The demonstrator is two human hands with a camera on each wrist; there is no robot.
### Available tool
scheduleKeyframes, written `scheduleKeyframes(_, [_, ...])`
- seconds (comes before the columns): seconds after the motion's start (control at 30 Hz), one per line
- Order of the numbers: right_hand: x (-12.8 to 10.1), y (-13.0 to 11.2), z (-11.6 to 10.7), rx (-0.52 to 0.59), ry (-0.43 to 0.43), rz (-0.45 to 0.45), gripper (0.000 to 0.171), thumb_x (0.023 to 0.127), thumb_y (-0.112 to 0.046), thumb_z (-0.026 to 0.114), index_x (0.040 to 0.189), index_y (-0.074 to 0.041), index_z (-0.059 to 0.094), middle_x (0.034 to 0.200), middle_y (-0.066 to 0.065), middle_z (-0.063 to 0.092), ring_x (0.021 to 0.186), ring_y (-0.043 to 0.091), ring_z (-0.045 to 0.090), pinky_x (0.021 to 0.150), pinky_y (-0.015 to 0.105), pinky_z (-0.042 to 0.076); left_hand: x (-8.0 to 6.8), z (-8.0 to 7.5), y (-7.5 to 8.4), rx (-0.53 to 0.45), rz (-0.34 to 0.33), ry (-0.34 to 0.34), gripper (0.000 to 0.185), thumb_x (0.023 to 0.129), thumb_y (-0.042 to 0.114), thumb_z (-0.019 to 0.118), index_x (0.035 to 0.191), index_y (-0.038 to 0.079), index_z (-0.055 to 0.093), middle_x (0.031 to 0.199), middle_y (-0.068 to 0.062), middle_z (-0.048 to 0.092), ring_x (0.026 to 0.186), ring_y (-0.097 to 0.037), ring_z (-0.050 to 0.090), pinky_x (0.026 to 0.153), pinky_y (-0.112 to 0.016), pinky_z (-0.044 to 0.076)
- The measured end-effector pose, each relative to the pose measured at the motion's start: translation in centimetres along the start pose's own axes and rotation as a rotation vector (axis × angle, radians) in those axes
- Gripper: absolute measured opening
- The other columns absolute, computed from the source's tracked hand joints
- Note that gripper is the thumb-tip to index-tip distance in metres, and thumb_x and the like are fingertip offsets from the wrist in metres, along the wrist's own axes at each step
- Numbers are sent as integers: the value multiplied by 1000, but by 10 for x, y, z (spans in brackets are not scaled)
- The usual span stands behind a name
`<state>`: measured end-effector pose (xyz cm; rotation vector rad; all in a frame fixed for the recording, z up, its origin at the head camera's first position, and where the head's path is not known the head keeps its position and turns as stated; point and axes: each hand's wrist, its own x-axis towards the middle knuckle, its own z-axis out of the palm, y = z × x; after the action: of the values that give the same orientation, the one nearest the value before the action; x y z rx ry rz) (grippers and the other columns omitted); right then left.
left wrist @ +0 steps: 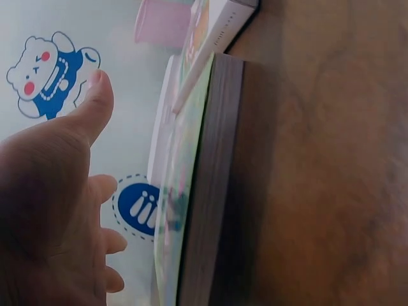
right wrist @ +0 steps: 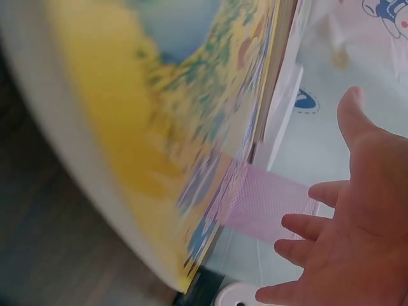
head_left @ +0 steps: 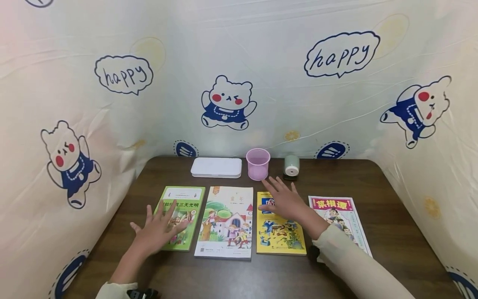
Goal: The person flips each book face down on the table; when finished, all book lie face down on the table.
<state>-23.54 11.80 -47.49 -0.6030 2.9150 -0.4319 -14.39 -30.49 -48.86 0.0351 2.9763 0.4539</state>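
Your left hand (head_left: 158, 230) hovers spread over the green book (head_left: 181, 216), your right hand (head_left: 285, 202) spread over the yellow book (head_left: 279, 234); both look thin, light, flexible—lift by an edge.

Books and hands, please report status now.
Left hand open over green book. Right hand open over yellow book. Nothing in the way.

"happy" on backdrop sheet (head_left: 341, 54); "菜根谭", perhaps, on rightmost book (head_left: 336, 214).

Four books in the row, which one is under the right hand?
The yellow book, third from the left: the right hand lies over its top edge. The left hand is over the green book.
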Motion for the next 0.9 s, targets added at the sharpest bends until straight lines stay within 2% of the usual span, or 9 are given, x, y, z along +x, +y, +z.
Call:
scheduleKeyframes(0.27, [10,-16,0,28,-10,-45,97,91,-68,64,166,-22,22,172,11,21,159,36,13,119,74,10,-15,3,-16,-33,-20,-18,96,96,74,49,168,25,6,168,-32,-1,145,-68,-10,81,-95,-18])
scheduleKeyframes(0.6, [25,-32,3,-2,-65,-74,96,93,-69,60,167,-24,18,173,10,16,158,35,17,123,69,12,-26,2,-36,-35,-61,-34,102,93,76,53,168,23,8,165,-37,1,143,-70,-6,79,-97,-12])
scheduleKeyframes(0.73, [32,-38,6,5,-71,-68,96,93,-69,61,167,-25,19,173,8,17,159,33,15,123,68,12,-27,2,-45,-39,-86,-64,108,91,78,53,167,18,6,164,-39,1,144,-70,-5,82,-97,-11])
scheduleKeyframes(0.9, [43,-44,11,0,-89,-70,95,93,-70,59,167,-27,18,173,7,15,159,31,14,123,68,12,-28,1,-54,-68,-81,-99,115,90,77,56,166,7,5,163,-40,2,143,-70,-3,85,-97,-10])
